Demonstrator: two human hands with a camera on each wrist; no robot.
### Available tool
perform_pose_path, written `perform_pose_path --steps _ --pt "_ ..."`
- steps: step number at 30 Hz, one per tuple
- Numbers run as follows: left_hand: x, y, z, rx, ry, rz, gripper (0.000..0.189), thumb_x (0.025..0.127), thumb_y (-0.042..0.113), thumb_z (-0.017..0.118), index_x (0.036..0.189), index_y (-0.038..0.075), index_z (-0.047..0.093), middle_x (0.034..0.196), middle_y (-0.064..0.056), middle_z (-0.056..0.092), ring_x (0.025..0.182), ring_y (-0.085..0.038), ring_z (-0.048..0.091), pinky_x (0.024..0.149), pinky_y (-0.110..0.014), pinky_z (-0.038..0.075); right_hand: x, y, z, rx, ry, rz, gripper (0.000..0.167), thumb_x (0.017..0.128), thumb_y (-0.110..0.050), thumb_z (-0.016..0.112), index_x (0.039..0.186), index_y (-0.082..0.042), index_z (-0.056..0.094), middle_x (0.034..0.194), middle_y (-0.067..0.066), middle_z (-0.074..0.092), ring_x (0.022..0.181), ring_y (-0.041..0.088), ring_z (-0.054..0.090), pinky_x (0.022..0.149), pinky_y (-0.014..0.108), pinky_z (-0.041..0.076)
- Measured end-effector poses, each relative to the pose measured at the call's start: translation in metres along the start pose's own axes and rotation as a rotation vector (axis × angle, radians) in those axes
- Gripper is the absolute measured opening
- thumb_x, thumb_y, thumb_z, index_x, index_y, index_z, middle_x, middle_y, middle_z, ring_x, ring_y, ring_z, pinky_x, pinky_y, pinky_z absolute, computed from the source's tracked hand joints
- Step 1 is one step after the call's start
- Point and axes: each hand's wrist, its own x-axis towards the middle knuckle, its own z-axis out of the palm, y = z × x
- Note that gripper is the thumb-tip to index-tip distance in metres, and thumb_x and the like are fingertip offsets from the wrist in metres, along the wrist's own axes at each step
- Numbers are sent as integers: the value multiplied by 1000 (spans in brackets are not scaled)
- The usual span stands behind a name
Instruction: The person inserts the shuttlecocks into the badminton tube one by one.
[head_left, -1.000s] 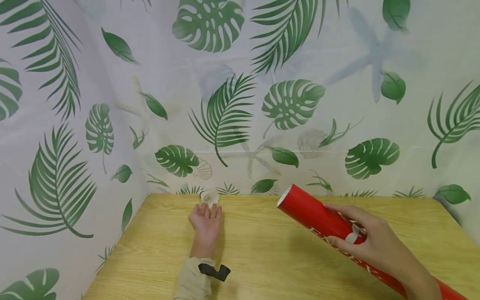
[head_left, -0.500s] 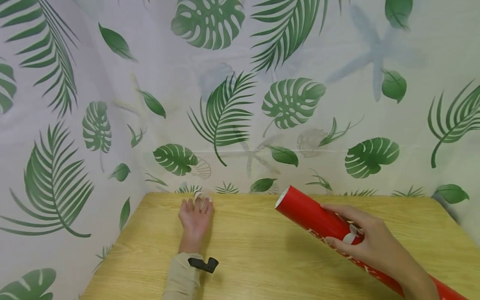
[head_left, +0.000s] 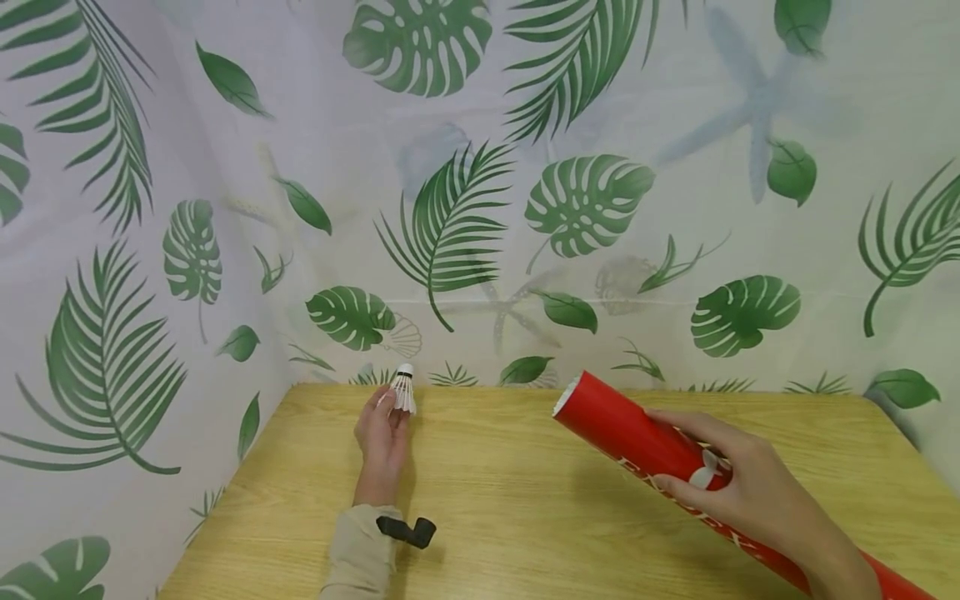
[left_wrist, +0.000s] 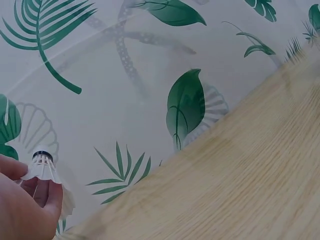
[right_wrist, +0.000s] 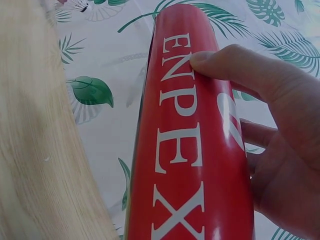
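My left hand (head_left: 382,435) pinches a white feathered shuttlecock (head_left: 404,392) near the table's back edge. Its cork, with a black band below, points up, and the feather skirt faces down. In the left wrist view the fingers (left_wrist: 25,200) touch the skirt of the shuttlecock (left_wrist: 43,167). My right hand (head_left: 757,483) grips a long red shuttlecock tube (head_left: 630,425) with pale lettering. The tube is tilted, its pale-rimmed end up and toward the left, its lower end leaving the view at bottom right. In the right wrist view the thumb lies across the tube (right_wrist: 192,125).
A yellow wood-grain table (head_left: 510,500) lies under both hands. White cloth (head_left: 480,350) printed with green leaves hangs behind it and along the left side. A black wrist mount (head_left: 407,531) sits on the left sleeve.
My left hand has shifted slightly left and turned, and the shuttlecock behind its fingers has come up with the cork on top. The right hand and tube have stayed nearly still.
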Motion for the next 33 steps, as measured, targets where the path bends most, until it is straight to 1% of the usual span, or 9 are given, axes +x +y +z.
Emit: perform_pose_path --steps 2,4,6,10,15,19,26,30,33 --pt "-2 1 0 42 8 28 35 103 0 57 136 -8 53 126 -19 57 91 -14 68 73 -23 55 0 -1 0 6 -1 6 69 80 -21 91 142 -19 60 126 9 67 100 29 63 63 25 57" --pt "-4 2 1 79 4 50 33 102 -2 57 134 -8 56 127 -20 57 90 -15 69 70 -23 55 1 -1 0 6 -3 9 69 80 -21 90 142 -18 60 126 10 67 101 30 63 63 26 57" --pt "-5 3 3 110 -6 75 30 100 -4 59 130 -7 60 126 -20 59 90 -15 69 70 -24 55 1 -2 0 3 -3 9 69 80 -21 90 142 -18 60 126 10 67 100 30 63 63 26 57" --pt "-10 9 11 154 -58 136 25 97 -7 62 122 -5 65 125 -20 59 95 -20 66 73 -27 55 3 -3 -1 -16 4 -5 68 80 -22 91 141 -17 60 125 9 67 98 28 63 62 25 57" --pt "-21 18 22 245 -153 214 28 97 -4 64 125 -5 62 130 -24 59 108 -24 63 78 -28 55 5 -5 -1 -19 3 -16 69 79 -21 91 142 -17 60 125 10 67 99 29 63 63 26 58" --pt "-30 25 31 333 -240 269 32 98 -2 65 129 -6 59 128 -25 63 110 -22 64 81 -28 55 6 -5 0 -6 -5 -13 69 80 -21 91 142 -17 60 126 11 66 100 30 63 63 25 57" --pt "-45 38 44 447 -387 376 29 96 -3 68 125 -4 62 111 -18 72 98 -16 70 83 -27 57 6 -6 5 -5 12 -50 67 80 -21 90 140 -18 61 124 8 68 97 27 64 62 25 57" --pt "-59 46 52 503 -487 424 29 93 -5 71 121 -6 63 103 -16 74 85 -13 69 79 -26 57 5 -7 8 9 17 -56 65 81 -21 90 140 -19 61 124 7 68 97 28 64 62 24 57" --pt "-70 50 57 536 -548 442 29 93 -6 70 121 -6 64 102 -18 74 81 -12 67 74 -24 56 5 -8 9 6 22 -63 66 81 -19 90 140 -19 61 123 7 68 98 29 65 62 23 56"
